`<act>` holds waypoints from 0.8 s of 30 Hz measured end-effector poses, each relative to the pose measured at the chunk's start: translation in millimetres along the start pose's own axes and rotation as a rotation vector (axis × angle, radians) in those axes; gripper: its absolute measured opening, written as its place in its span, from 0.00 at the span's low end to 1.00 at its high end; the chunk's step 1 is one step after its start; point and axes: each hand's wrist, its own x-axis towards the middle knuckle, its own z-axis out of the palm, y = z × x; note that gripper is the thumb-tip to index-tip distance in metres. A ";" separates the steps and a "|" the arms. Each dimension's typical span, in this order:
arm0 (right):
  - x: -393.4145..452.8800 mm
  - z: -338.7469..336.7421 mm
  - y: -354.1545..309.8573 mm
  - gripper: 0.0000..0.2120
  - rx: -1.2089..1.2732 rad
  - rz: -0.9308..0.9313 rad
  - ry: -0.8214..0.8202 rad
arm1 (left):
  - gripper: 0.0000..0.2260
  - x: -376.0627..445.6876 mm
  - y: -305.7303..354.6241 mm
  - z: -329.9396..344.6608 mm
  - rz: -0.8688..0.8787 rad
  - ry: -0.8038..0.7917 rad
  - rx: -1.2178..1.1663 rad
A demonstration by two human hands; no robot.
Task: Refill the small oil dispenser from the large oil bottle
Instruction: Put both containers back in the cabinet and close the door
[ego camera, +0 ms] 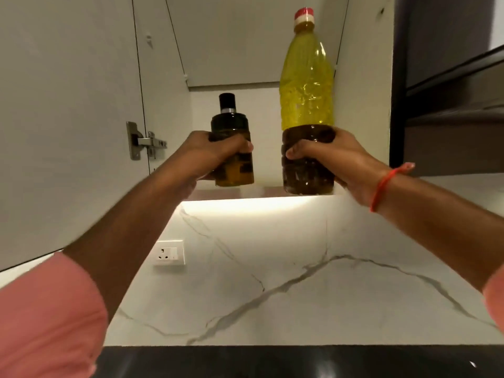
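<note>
Both arms reach up into an open wall cabinet. My left hand (215, 155) grips the small oil dispenser (231, 126), a squat bottle with a black cap and amber oil, around its middle. My right hand (332, 159) grips the large oil bottle (306, 85), a tall yellow plastic bottle with a red and white cap, around its lower part, where dark oil shows. Both bottles stand upright at the front of the cabinet shelf (261, 191); whether they touch it I cannot tell. A red thread circles my right wrist.
The open cabinet door (68, 105) hangs at the left with its metal hinge (144, 141). A marble backsplash (272, 268) with a white wall socket (168, 252) lies below the lit shelf edge. A black countertop (300, 361) runs along the bottom. A dark hood-like unit (450, 85) is at the right.
</note>
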 end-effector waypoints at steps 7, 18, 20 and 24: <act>63.0 10.8 13.7 0.29 -0.057 -0.003 0.119 | 0.14 56.9 -31.0 13.2 -0.066 0.003 -0.010; 89.9 14.4 46.0 0.37 -0.081 0.108 0.173 | 0.21 96.6 -58.2 14.6 -0.112 0.021 -0.003; 91.8 14.3 46.8 0.35 -0.095 0.104 0.164 | 0.23 99.9 -59.9 12.9 -0.119 0.012 -0.002; 91.1 15.1 47.3 0.36 -0.118 0.105 0.159 | 0.23 102.0 -59.6 12.8 -0.127 0.010 -0.013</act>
